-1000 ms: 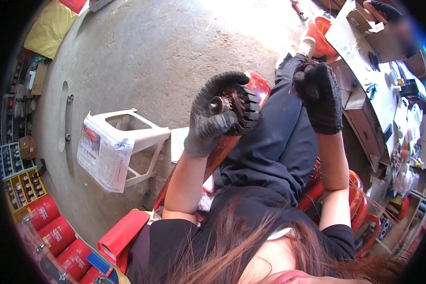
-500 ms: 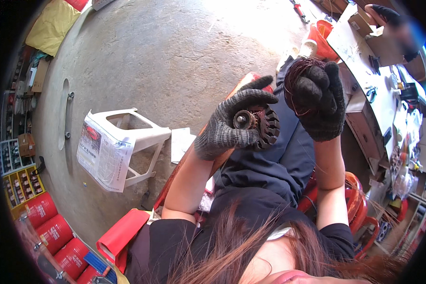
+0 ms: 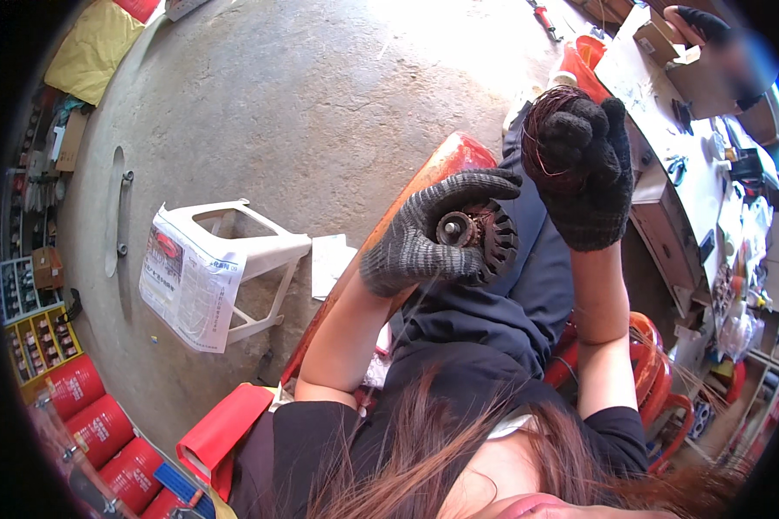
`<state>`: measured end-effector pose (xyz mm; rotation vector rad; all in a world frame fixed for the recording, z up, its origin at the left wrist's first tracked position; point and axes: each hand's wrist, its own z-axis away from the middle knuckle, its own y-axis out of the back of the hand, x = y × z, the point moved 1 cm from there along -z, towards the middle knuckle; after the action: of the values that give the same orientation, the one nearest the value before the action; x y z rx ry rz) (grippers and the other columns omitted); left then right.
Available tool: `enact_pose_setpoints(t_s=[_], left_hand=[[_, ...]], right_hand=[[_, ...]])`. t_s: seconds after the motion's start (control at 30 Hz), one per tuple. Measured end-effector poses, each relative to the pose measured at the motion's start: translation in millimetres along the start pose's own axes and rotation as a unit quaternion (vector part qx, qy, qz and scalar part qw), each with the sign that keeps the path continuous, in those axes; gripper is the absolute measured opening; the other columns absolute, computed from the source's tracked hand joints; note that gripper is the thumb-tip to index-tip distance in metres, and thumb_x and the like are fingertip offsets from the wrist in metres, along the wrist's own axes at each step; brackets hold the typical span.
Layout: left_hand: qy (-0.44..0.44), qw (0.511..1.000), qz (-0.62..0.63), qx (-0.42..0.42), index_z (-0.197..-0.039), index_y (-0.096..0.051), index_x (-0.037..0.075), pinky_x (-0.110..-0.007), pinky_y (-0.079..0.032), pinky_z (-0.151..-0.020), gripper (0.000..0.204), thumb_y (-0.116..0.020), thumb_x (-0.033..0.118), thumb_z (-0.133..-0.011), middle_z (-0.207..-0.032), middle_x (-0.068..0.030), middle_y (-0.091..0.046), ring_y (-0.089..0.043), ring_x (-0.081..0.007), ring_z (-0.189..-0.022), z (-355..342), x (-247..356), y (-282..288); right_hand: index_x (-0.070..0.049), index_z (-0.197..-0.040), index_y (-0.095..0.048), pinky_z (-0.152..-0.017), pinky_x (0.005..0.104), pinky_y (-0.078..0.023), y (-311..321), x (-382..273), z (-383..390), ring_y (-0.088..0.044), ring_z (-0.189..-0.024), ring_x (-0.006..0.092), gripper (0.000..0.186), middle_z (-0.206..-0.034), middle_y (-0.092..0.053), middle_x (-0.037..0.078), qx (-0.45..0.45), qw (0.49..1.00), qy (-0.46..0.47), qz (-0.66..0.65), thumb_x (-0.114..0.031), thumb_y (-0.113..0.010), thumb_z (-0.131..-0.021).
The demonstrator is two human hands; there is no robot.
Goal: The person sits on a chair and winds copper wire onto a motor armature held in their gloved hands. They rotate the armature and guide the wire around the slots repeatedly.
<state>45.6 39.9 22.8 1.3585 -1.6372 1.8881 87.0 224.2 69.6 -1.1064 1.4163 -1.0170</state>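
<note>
My left hand (image 3: pixel 414 246), in a grey-and-black knit glove, is wrapped round a motor armature (image 3: pixel 498 242). The armature's dark toothed fan ring points right, and a round bearing (image 3: pixel 455 229) with a shaft end faces up between thumb and fingers. To the right and farther forward, my right hand (image 3: pixel 593 186) is closed in a dark glove. It grips a loose coil of fine reddish-brown wire (image 3: pixel 541 164), which shows along the left side of the fingers. Both hands are held above my lap, apart from each other.
A red-orange beam (image 3: pixel 459 160) runs diagonally beside my left arm. Left of it stand a white plastic stool (image 3: pixel 268 246) draped with newspaper and some red cylinders (image 3: pixel 99 430). A cluttered workbench (image 3: pixel 636 91) runs along the right; another person's arm (image 3: pixel 701 24) shows beyond it.
My left hand has shifted slightly right with the armature, and its raised finger has folded down. My right hand has risen a little with the wire coil.
</note>
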Motion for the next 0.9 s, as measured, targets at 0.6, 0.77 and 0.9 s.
enact_pose_setpoints(t_s=[0.6,0.77,0.9], left_hand=[[0.044,0.997,-0.056,-0.043,-0.13,-0.047,-0.003,-0.031,-0.042,-0.096,0.085,-0.083,0.019,-0.057,-0.129,-0.011,-0.053,-0.053,-0.0162,-0.112,2,4,-7],[0.028,1.0,0.009,-0.009,-0.129,-0.047,-0.003,-0.03,-0.044,-0.094,0.079,-0.082,0.01,-0.06,-0.123,-0.0097,-0.056,-0.055,-0.0158,-0.108,7,7,-5],[0.021,1.0,0.002,0.018,-0.128,-0.049,-0.004,-0.029,-0.046,-0.091,0.074,-0.08,0.008,-0.061,-0.116,-0.0095,-0.059,-0.057,-0.0146,-0.103,6,7,-4]], right_hand=[[0.005,-0.101,-0.061,-0.067,0.0309,-0.053,0,-3,9,-0.065,-0.071,0.0177,0.016,-0.101,-0.065,0.017,-0.016,0.819,0.109,0.564,-0.007,-0.055,-0.092],[0.0,-0.097,-0.062,-0.072,0.0338,-0.052,0,0,12,-0.065,-0.083,0.0253,0.019,-0.092,-0.064,0.014,-0.078,0.616,0.105,0.777,-0.009,-0.068,-0.08],[-0.003,-0.092,-0.064,-0.076,0.0396,-0.051,1,-1,15,-0.062,-0.085,0.0346,0.024,-0.093,-0.063,0.016,-0.106,0.455,0.137,0.874,-0.019,-0.072,-0.076]])
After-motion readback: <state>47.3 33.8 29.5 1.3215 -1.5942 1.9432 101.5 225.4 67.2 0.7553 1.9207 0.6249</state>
